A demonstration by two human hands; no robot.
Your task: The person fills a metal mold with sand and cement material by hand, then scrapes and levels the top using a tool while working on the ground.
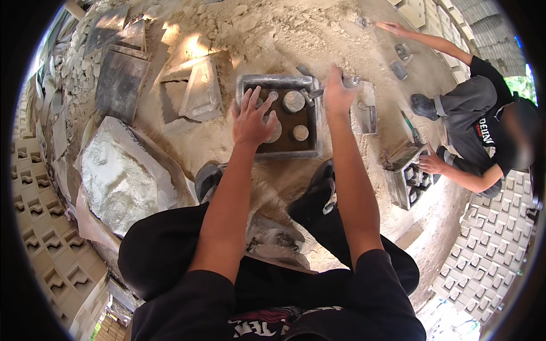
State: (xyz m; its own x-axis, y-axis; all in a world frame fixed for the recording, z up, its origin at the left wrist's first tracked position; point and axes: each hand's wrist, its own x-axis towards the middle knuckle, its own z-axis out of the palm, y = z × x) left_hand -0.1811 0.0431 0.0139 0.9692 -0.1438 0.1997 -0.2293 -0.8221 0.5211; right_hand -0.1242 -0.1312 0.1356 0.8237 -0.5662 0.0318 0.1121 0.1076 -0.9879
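A shallow rectangular moulding box with a dark frame lies on the ground before my feet, with brown material inside. Several round pale pieces sit in it, among them a larger disc and a smaller one. My left hand rests over the box's left part, fingers spread, touching the pieces there and partly hiding them. Above the box's right edge my right hand is closed round a metal hand tool. Its grip is hidden in my fist, so its exact kind is unclear.
An open sack of pale powder lies left. Beyond it are dark boards and an open frame. At right a crouching co-worker's hand touches another box; a green-handled tool lies near. Patterned blocks are stacked behind.
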